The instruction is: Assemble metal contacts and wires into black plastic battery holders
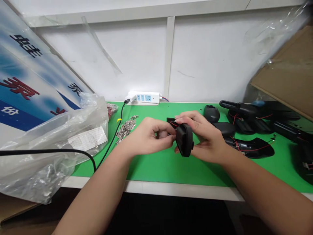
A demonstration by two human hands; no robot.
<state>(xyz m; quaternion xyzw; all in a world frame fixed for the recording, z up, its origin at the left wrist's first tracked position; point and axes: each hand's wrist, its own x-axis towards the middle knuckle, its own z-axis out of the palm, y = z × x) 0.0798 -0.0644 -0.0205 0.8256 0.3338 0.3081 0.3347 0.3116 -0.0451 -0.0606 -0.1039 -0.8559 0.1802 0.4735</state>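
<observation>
My right hand [205,137] grips a black plastic housing [184,140] above the green work surface, thumb and fingers around its sides. A thin red wire [174,123] shows at the housing's far side, beside a flat black part. My left hand [156,135] is closed in a pinch against the housing's left side; what lies between its fingertips is hidden. Left of that hand is a pile of small shiny metal parts [127,128]. Several similar black housings [254,148], some with red wires, lie to the right.
A white power strip [148,97] stands against the back wall, with a black cable [111,143] running forward from it. Clear plastic bags [90,122] cover the left side of the green table [156,169]. A cardboard box [286,71] rises at the right.
</observation>
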